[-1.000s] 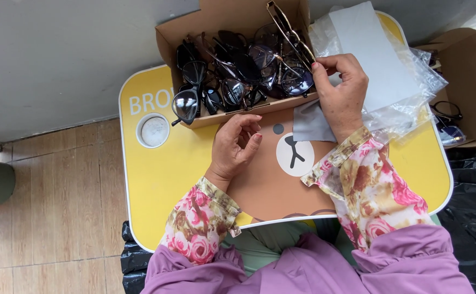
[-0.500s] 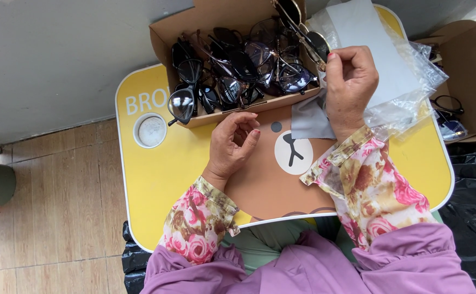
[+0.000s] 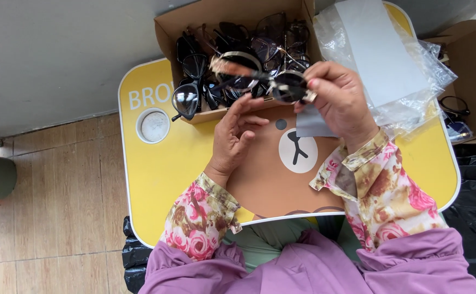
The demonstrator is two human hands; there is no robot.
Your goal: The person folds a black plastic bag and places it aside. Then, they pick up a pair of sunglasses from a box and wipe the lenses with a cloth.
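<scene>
My right hand [image 3: 340, 99] holds a pair of dark-lensed sunglasses [image 3: 259, 76] by one end, above the near edge of a brown cardboard box [image 3: 164, 30] filled with several more sunglasses [image 3: 194, 81]. A grey cloth [image 3: 311, 122] is pinched under the same hand. My left hand [image 3: 237, 136] hovers just below the held sunglasses, fingers curled and apart, fingertips close to the frame. Both hands are over a small yellow lap table [image 3: 156, 174] with a brown bear face printed on it.
Clear plastic bags with grey card inserts [image 3: 382, 54] lie at the table's right back. A second cardboard box [image 3: 472, 71] with glasses stands further right. A round cup recess [image 3: 154, 125] sits at the table's left. Tiled floor lies to the left, black bags beside me.
My right hand has lifted the sunglasses out of the box and swung them left and toward me. My left hand has risen up to meet them.
</scene>
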